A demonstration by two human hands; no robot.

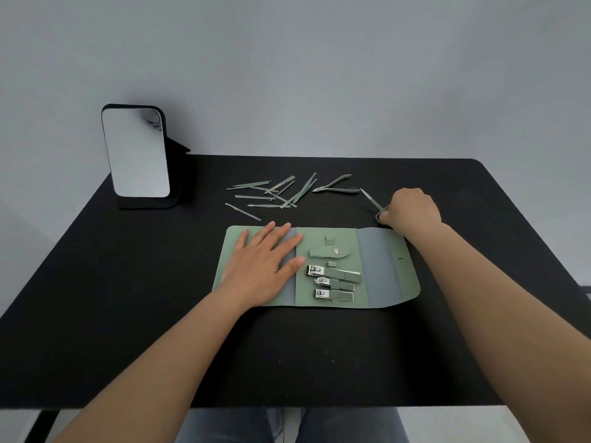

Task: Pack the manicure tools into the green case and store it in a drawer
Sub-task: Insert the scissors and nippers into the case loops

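The green case lies unfolded flat on the black table, with three nail clippers strapped into its middle panel. My left hand rests palm down, fingers spread, on the case's left panel. My right hand is beyond the case's right flap, fingers closed on the handles of small scissors whose blades point away to the left. Several thin green tools lie scattered behind the case, and a cuticle nipper sits to their right.
A standing mirror on a black base occupies the table's back left. The black table ends at a grey wall behind. My knees in jeans show below the near edge. No drawer is in view.
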